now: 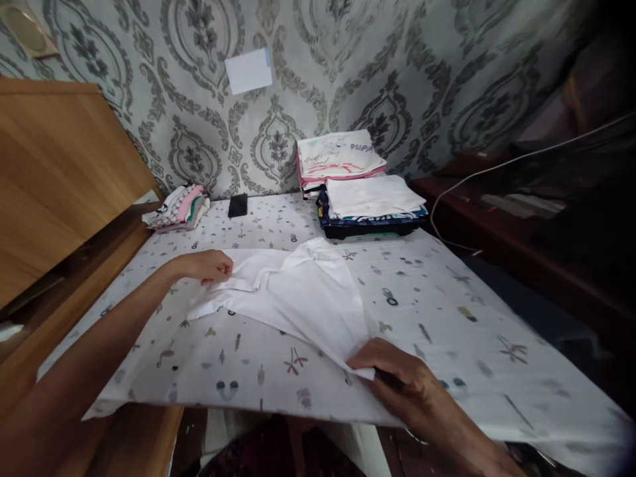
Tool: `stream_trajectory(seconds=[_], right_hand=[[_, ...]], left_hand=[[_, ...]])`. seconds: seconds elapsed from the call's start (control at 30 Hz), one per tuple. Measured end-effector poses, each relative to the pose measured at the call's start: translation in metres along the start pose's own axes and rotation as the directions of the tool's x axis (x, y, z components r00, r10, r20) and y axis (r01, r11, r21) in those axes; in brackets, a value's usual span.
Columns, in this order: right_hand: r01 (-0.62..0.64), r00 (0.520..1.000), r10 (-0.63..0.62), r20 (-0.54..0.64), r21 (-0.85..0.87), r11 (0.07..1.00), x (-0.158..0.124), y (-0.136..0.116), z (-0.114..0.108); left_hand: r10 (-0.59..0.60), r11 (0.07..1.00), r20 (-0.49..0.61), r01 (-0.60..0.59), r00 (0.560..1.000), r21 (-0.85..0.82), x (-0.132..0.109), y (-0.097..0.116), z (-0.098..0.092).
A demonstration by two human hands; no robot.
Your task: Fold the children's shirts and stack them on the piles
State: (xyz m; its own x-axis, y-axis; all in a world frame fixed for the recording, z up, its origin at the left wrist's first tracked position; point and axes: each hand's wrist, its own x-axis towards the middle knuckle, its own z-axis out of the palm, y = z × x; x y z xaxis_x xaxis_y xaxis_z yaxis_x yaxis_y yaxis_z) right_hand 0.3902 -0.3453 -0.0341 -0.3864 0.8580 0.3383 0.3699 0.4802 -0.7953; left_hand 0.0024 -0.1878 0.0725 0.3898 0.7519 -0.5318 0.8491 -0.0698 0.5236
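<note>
A white cloth garment (313, 291) lies loosely spread and creased across the middle of the patterned sheet; its exact kind cannot be made out. My left hand (211, 265) is closed on its far left part, fingers curled into the fabric. At the near right corner, my right hand (397, 374) pinches the edge between thumb and fingers, with a small tip of cloth sticking out. Between the two hands the fabric is stretched in slanting folds.
Folded clothes stand in two stacks (340, 156) (372, 199) at the back right. A smaller clothes pile (181, 207) and a black phone-like object (238, 205) lie at the back left. A wooden cabinet (64, 179) borders the left; a white cable (497, 165) hangs at right.
</note>
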Motion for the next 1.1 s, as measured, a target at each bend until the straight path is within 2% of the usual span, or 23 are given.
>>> stream_trajectory(seconds=[0.03, 0.07, 0.13, 0.17, 0.23, 0.27, 0.33, 0.37, 0.4, 0.43, 0.5, 0.53, 0.57, 0.67, 0.73, 0.83, 0.93, 1.03, 1.1], right_hand=[[0.000, 1.000, 0.000, 0.006, 0.002, 1.000, 0.001, 0.000, -0.001], [-0.004, 1.000, 0.004, 0.013, 0.001, 1.000, 0.001, -0.001, -0.002], [-0.018, 0.999, 0.018, 0.034, -0.009, 1.000, 0.002, -0.003, -0.004], [-0.025, 0.999, 0.026, 0.036, -0.012, 1.000, 0.002, -0.004, -0.005], [-0.040, 0.999, 0.040, 0.029, -0.005, 0.999, 0.002, -0.006, -0.006], [-0.050, 0.998, 0.050, 0.024, 0.001, 0.999, 0.002, -0.007, -0.006], [-0.066, 0.998, 0.066, 0.011, 0.018, 0.998, 0.001, -0.008, -0.006], [-0.070, 0.998, 0.070, 0.004, 0.025, 0.997, 0.001, -0.008, -0.005], [-0.070, 0.998, 0.071, -0.001, 0.030, 0.997, 0.001, -0.007, -0.005], [-0.070, 0.998, 0.070, -0.003, 0.032, 0.997, 0.001, -0.006, -0.005], [-0.053, 0.998, 0.054, -0.012, 0.035, 0.998, 0.001, -0.004, -0.004], [-0.040, 0.999, 0.041, -0.020, 0.038, 0.998, 0.001, -0.003, -0.004], [-0.031, 0.999, 0.032, -0.027, 0.042, 0.999, 0.001, -0.002, -0.004], [-0.037, 0.999, 0.039, -0.038, 0.056, 0.998, 0.001, -0.004, -0.004], [-0.071, 0.997, 0.073, -0.038, 0.065, 0.995, 0.001, -0.007, -0.005], [-0.055, 0.998, 0.059, -0.032, 0.119, 0.991, -0.001, -0.012, -0.009], [0.003, 1.000, 0.001, -0.022, 0.166, 0.986, -0.006, -0.013, -0.015], [-0.013, 1.000, 0.014, -0.011, 0.142, 0.990, -0.013, -0.012, -0.020], [-0.045, 0.999, 0.044, 0.017, 0.112, 0.993, -0.018, -0.013, -0.021]], left_hand=[[-0.009, 0.998, 0.008, 0.010, 1.000, -0.058, 0.004, -0.001, -0.010], [-0.026, 0.991, -0.038, 0.021, 0.999, -0.135, 0.011, -0.001, -0.021], [-0.086, 0.953, -0.249, 0.007, 0.965, -0.304, 0.029, -0.002, -0.043], [-0.121, 0.923, -0.388, -0.040, 0.914, -0.382, 0.040, -0.001, -0.052], [-0.171, 0.862, -0.627, -0.193, 0.760, -0.469, 0.064, 0.000, -0.065], [-0.180, 0.840, -0.697, -0.259, 0.694, -0.476, 0.074, 0.001, -0.067], [-0.184, 0.818, -0.766, -0.336, 0.616, -0.467, 0.088, 0.002, -0.061], [-0.161, 0.832, -0.770, -0.335, 0.617, -0.442, 0.090, 0.001, -0.055], [-0.110, 0.865, -0.746, -0.306, 0.657, -0.397, 0.089, 0.000, -0.047], [-0.042, 0.905, -0.700, -0.270, 0.713, -0.329, 0.086, -0.001, -0.037], [0.105, 0.971, -0.534, -0.202, 0.839, -0.126, 0.073, -0.005, -0.019], [0.157, 0.983, -0.444, -0.183, 0.882, -0.016, 0.065, -0.008, -0.011], [0.187, 0.982, -0.379, -0.171, 0.906, 0.077, 0.057, -0.011, -0.004], [0.184, 0.960, -0.298, -0.105, 0.937, 0.261, 0.036, -0.019, 0.008], [0.153, 0.955, -0.249, -0.078, 0.956, 0.285, 0.020, -0.022, 0.010], [0.204, 0.965, -0.193, -0.164, 0.960, 0.206, -0.019, -0.017, 0.008], [0.269, 0.962, -0.155, -0.255, 0.951, 0.101, -0.078, -0.008, 0.010], [0.182, 0.983, -0.024, -0.183, 0.983, -0.027, -0.132, -0.001, 0.024], [0.132, 0.989, 0.071, -0.127, 0.989, -0.080, -0.154, -0.001, 0.039]])
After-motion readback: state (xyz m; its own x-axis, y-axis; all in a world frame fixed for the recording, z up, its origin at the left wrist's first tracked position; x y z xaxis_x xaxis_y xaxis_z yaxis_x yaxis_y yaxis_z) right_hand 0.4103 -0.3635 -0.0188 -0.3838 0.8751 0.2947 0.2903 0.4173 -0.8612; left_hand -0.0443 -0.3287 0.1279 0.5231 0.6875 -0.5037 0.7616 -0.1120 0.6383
